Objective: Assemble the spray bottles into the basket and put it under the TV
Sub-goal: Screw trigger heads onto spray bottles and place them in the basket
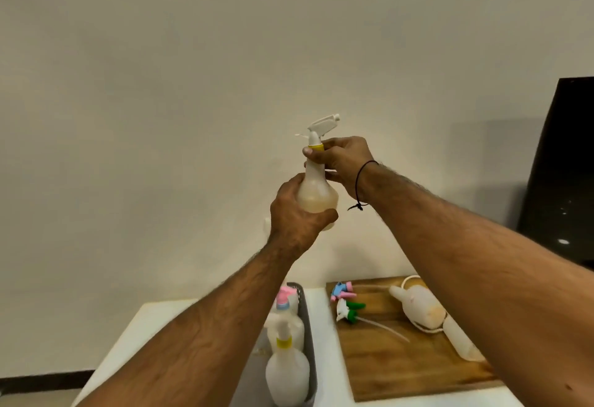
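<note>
A white table (324, 336) stood against the pale wall. On it sat a grey basket (309, 342), upright, with capped spray bottles standing inside. Just beside the basket, to its right, lay a wooden board (395, 371) flat on the tabletop. On the board rested a pink-and-blue spray head (343, 291), a green-and-white spray head (348, 308) with its thin tube trailing across the wood, and two uncapped bottles (418, 305) lying on their sides.

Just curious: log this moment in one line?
left hand grips bottle | right hand grips yellow collar | basket holds bottles
</note>
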